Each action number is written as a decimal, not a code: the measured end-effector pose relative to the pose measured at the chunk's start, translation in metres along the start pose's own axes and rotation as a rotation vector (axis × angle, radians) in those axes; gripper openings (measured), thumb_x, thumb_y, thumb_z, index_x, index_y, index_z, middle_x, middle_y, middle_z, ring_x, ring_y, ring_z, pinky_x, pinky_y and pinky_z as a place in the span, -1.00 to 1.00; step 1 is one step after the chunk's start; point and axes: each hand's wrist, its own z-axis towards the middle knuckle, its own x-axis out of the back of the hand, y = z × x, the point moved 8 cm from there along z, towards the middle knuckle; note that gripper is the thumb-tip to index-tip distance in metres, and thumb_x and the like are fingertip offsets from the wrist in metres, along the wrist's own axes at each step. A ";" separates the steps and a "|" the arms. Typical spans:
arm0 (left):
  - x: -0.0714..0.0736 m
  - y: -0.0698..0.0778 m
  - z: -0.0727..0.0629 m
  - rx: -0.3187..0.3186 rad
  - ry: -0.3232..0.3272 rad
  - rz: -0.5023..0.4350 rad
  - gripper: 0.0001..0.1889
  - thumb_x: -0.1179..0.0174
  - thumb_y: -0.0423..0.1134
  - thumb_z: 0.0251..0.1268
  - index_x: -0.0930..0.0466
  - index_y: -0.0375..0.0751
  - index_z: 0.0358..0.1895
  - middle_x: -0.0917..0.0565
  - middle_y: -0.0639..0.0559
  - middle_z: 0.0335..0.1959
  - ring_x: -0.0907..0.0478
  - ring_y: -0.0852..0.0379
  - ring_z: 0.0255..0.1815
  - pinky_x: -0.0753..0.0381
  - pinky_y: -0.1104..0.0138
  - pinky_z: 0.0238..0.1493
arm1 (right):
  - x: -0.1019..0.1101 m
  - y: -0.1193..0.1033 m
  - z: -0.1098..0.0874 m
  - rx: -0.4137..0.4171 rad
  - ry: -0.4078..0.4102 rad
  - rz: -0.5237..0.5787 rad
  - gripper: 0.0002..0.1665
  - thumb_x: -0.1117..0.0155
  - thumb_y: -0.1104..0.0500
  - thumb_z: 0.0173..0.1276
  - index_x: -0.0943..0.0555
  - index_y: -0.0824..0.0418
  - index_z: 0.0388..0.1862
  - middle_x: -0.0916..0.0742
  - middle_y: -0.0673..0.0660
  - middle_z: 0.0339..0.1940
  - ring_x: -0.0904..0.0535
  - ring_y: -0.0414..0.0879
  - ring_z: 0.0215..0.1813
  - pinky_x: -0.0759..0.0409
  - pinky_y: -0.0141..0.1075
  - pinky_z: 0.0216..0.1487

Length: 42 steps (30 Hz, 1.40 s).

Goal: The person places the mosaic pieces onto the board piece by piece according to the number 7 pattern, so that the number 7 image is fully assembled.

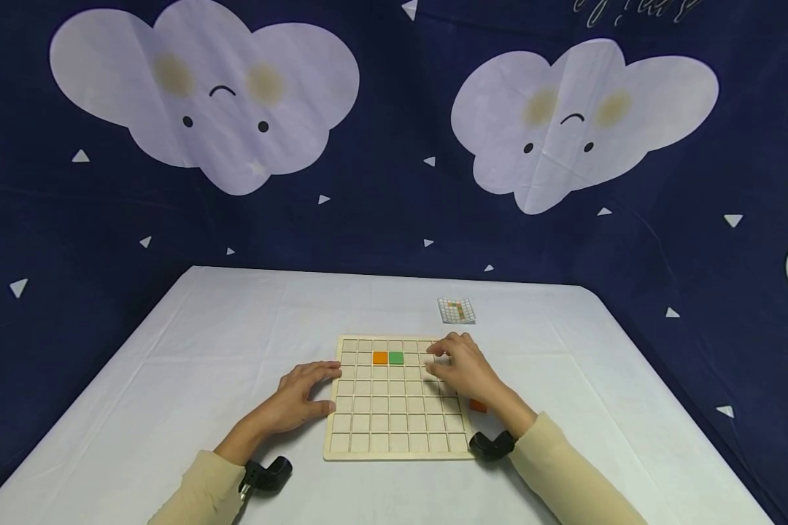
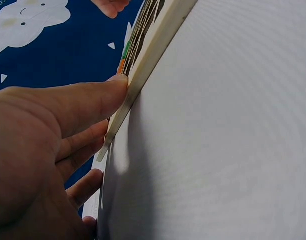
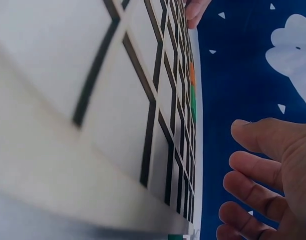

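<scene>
A pale wooden grid board (image 1: 379, 423) lies on the table, with an orange tile (image 1: 380, 358) and a green tile (image 1: 396, 358) side by side in a row near its far edge. My left hand (image 1: 295, 397) rests against the board's left edge, thumb and fingers extended and spread along it. In the left wrist view its thumb (image 2: 88, 102) touches the board's rim. Over the board's far right part hovers my right hand (image 1: 462, 367), thumb and fingers apart. The right wrist view shows nothing between its fingers (image 3: 252, 192). An orange-red tile (image 1: 478, 405) lies beside the board, partly beneath the right forearm.
Beyond the board, a small card (image 1: 456, 310) shows a printed grid with a coloured pattern. A white cloth covers the table (image 1: 171, 386). Behind it hangs a dark blue backdrop (image 1: 394, 219) with clouds. Black wrist cameras (image 1: 268, 475) sit on both wrists.
</scene>
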 end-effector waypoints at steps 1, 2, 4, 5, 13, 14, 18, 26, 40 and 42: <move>0.000 0.000 0.000 -0.002 0.000 0.000 -0.46 -0.30 -0.23 0.11 -0.45 -0.19 0.22 -0.35 -0.08 0.38 -0.13 -0.22 0.42 0.09 -0.20 0.34 | 0.001 0.000 -0.001 0.003 0.002 0.001 -0.67 -0.37 0.05 0.16 -0.67 0.11 -0.09 -0.64 0.01 -0.22 -0.35 -0.14 -0.19 -0.33 -0.29 -0.16; 0.000 0.000 0.000 -0.004 0.000 0.001 -0.46 -0.30 -0.23 0.11 -0.44 -0.19 0.22 -0.35 -0.08 0.38 -0.13 -0.22 0.42 0.09 -0.20 0.33 | 0.003 0.000 -0.003 0.005 0.006 0.006 -0.67 -0.37 0.05 0.16 -0.67 0.12 -0.09 -0.64 0.01 -0.22 -0.35 -0.14 -0.20 -0.32 -0.29 -0.17; 0.000 0.000 0.000 -0.008 -0.001 0.003 -0.46 -0.30 -0.22 0.12 -0.44 -0.19 0.22 -0.35 -0.09 0.38 -0.13 -0.23 0.42 0.09 -0.20 0.33 | 0.006 0.001 -0.006 0.013 0.014 0.004 -0.66 -0.37 0.06 0.15 -0.67 0.13 -0.09 -0.64 0.01 -0.23 -0.35 -0.14 -0.20 -0.31 -0.29 -0.18; 0.000 0.000 0.000 -0.011 -0.001 0.002 -0.46 -0.30 -0.23 0.12 -0.44 -0.19 0.22 -0.35 -0.09 0.38 -0.14 -0.23 0.42 0.09 -0.20 0.33 | 0.007 0.001 -0.008 0.016 0.018 0.005 -0.66 -0.37 0.07 0.15 -0.67 0.14 -0.09 -0.64 0.02 -0.23 -0.35 -0.13 -0.20 -0.31 -0.30 -0.18; 0.000 0.000 0.000 -0.016 -0.001 -0.004 -0.47 -0.30 -0.23 0.11 -0.45 -0.20 0.21 -0.35 -0.09 0.38 -0.14 -0.23 0.42 0.08 -0.22 0.31 | 0.014 0.009 -0.022 0.007 0.042 -0.009 -0.66 -0.37 0.08 0.16 -0.67 0.15 -0.08 -0.64 0.02 -0.22 -0.39 -0.09 -0.16 -0.35 -0.27 -0.15; 0.000 0.000 0.000 -0.016 -0.002 -0.003 -0.47 -0.30 -0.23 0.11 -0.45 -0.20 0.21 -0.35 -0.09 0.38 -0.14 -0.23 0.42 0.08 -0.22 0.31 | 0.015 0.010 -0.024 0.006 0.045 -0.009 -0.67 -0.38 0.09 0.15 -0.67 0.14 -0.09 -0.65 0.02 -0.22 -0.39 -0.09 -0.16 -0.36 -0.27 -0.15; 0.000 0.001 0.000 -0.014 -0.003 -0.004 -0.46 -0.30 -0.23 0.11 -0.45 -0.21 0.21 -0.35 -0.09 0.38 -0.13 -0.23 0.42 0.09 -0.21 0.32 | 0.019 0.014 -0.031 0.007 0.064 -0.017 -0.68 -0.39 0.10 0.14 -0.68 0.14 -0.11 -0.64 0.01 -0.25 -0.37 -0.14 -0.20 -0.34 -0.29 -0.19; 0.000 0.001 0.000 -0.017 -0.002 -0.001 -0.47 -0.30 -0.22 0.11 -0.45 -0.21 0.20 -0.36 -0.09 0.38 -0.14 -0.23 0.41 0.09 -0.22 0.32 | 0.024 0.025 -0.043 -0.029 0.076 -0.031 -0.70 -0.39 0.11 0.12 -0.68 0.17 -0.16 -0.64 0.00 -0.25 -0.37 -0.10 -0.18 -0.33 -0.29 -0.18; 0.000 -0.001 0.000 -0.010 -0.004 0.006 -0.46 -0.30 -0.19 0.12 -0.45 -0.17 0.21 -0.35 -0.06 0.39 -0.13 -0.22 0.42 0.07 -0.22 0.32 | 0.031 0.032 -0.060 -0.022 0.117 -0.033 -0.68 -0.44 0.13 0.08 -0.69 0.13 -0.13 -0.65 -0.02 -0.26 -0.41 -0.09 -0.17 -0.36 -0.30 -0.18; 0.000 -0.001 0.000 -0.012 -0.005 0.003 -0.46 -0.30 -0.18 0.12 -0.45 -0.17 0.21 -0.35 -0.06 0.39 -0.13 -0.23 0.42 0.08 -0.22 0.32 | 0.032 0.033 -0.063 -0.021 0.125 -0.036 -0.67 -0.44 0.13 0.07 -0.69 0.13 -0.14 -0.65 -0.03 -0.27 -0.41 -0.10 -0.17 -0.37 -0.30 -0.18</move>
